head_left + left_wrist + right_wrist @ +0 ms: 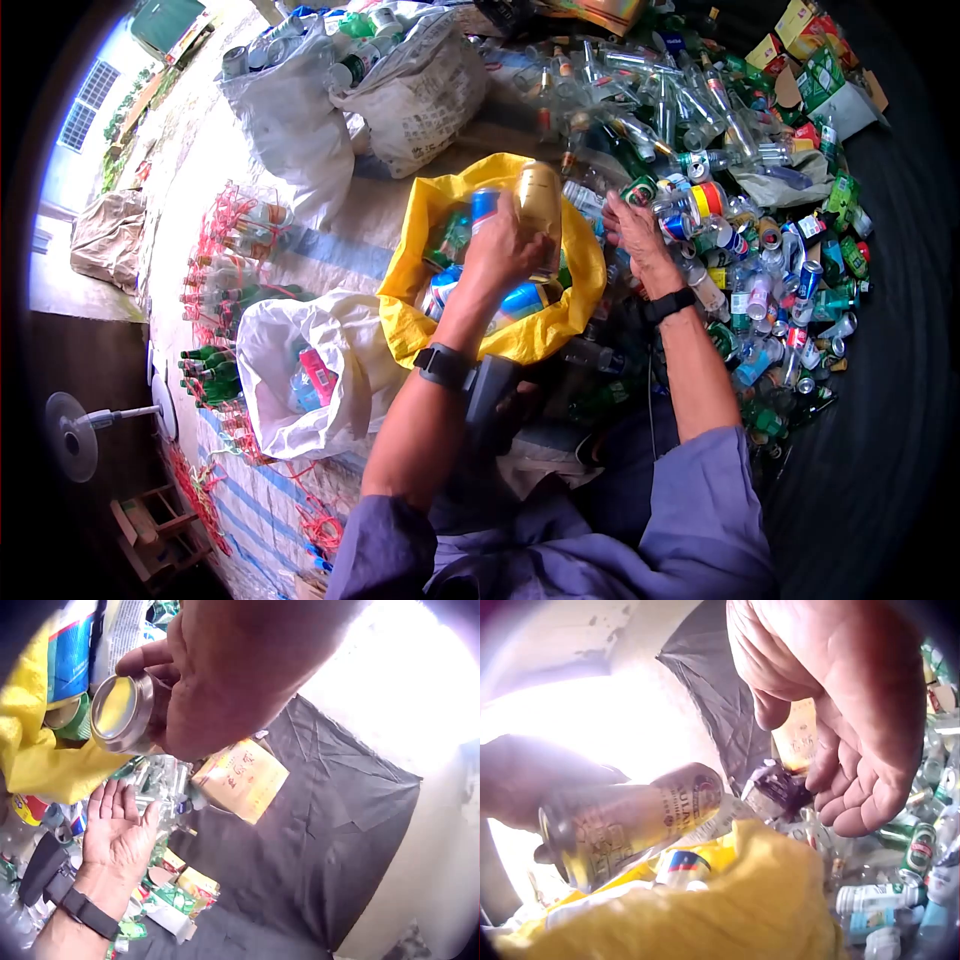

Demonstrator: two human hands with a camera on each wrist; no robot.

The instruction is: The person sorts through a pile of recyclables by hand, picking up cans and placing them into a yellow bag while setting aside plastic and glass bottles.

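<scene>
My left hand [508, 243] grips a tall gold drink can [540, 205] over the mouth of a yellow bag [400, 325]. In the left wrist view the round end of the can [120, 714] faces the camera. Printed lettering runs along the gold can [634, 817] in the right wrist view. Inside the bag lie blue and white cans [522, 300] and other containers. To the right, my right hand [640, 240] is raised beside the bag with nothing in it, fingers relaxed, as the open palm of the right hand [116, 840] shows.
A wide heap of cans and bottles [760, 290] spreads on the right, with glass bottles [660, 100] behind. White sacks [425, 95] stand at the back left, and a white bag [270, 400] sits left of the yellow one. Tied bottles [210, 375] and a fan [75, 437] are farther left.
</scene>
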